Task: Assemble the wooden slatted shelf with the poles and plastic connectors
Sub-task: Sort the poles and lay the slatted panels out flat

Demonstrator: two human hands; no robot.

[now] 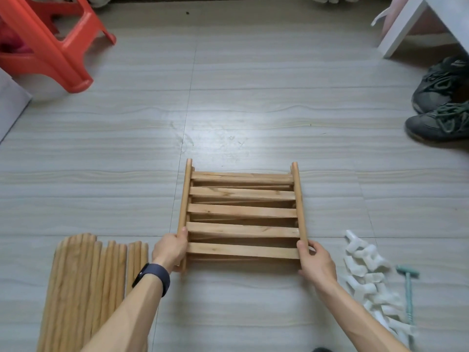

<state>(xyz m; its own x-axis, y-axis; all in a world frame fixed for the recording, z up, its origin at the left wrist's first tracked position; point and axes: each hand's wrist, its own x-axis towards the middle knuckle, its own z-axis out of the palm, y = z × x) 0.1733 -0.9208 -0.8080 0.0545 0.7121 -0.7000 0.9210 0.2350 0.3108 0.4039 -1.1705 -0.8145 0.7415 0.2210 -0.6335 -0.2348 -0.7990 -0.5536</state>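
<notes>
A stack of wooden slatted shelf panels (242,211) lies flat on the floor in the middle of the view. My left hand (169,250) grips the near end of its left side rail. My right hand (314,260) holds the near end of the right side rail, fingers curled round it. Several round wooden poles (83,288) lie side by side on the floor at the lower left. A pile of white plastic connectors (368,278) lies at the lower right, just right of my right forearm.
A small teal mallet (408,288) lies beside the connectors. An orange plastic stool (48,39) stands at the far left. A pair of dark shoes (441,102) and a white furniture leg (403,29) are at the far right. Tiled floor (253,97) stretches beyond the shelves.
</notes>
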